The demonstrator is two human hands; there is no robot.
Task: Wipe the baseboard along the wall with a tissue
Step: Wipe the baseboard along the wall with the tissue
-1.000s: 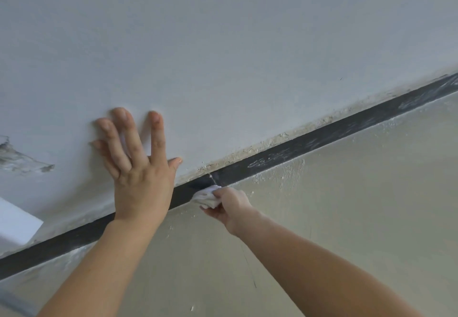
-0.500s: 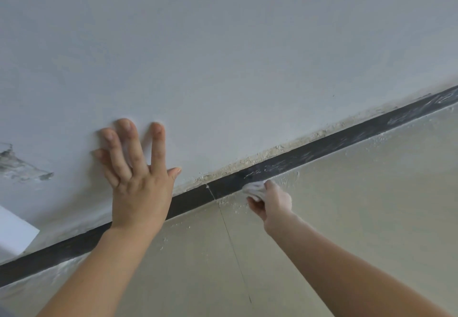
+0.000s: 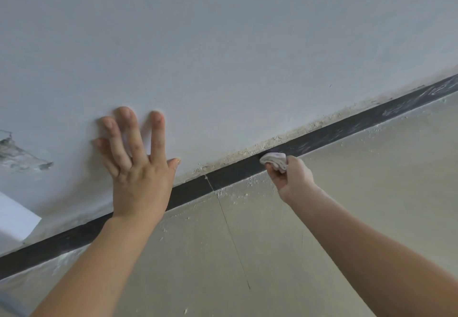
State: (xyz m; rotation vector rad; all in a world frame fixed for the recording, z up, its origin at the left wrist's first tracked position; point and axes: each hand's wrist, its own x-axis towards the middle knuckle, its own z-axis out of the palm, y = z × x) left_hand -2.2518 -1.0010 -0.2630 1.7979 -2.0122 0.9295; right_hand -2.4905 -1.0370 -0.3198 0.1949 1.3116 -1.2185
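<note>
A dark baseboard [image 3: 347, 127] runs diagonally from lower left to upper right between the white wall [image 3: 223, 44] and the beige floor [image 3: 272, 230]. My right hand [image 3: 291, 178] grips a crumpled white tissue [image 3: 275, 160] and presses it against the baseboard, right of a joint in the strip [image 3: 209, 183]. My left hand [image 3: 138, 163] lies flat on the wall above the baseboard, fingers spread, holding nothing. The stretch of baseboard to the right of the tissue shows pale dusty streaks.
Crumbly plaster debris lines the wall's lower edge [image 3: 272, 143], and white specks lie on the floor near the baseboard. A chipped patch [image 3: 17, 155] marks the wall at far left. A white sheet-like corner [image 3: 14, 220] shows at the left edge.
My right hand has slid the tissue along the baseboard to the right, away from my left hand and past the joint. My left hand stays flat on the wall.
</note>
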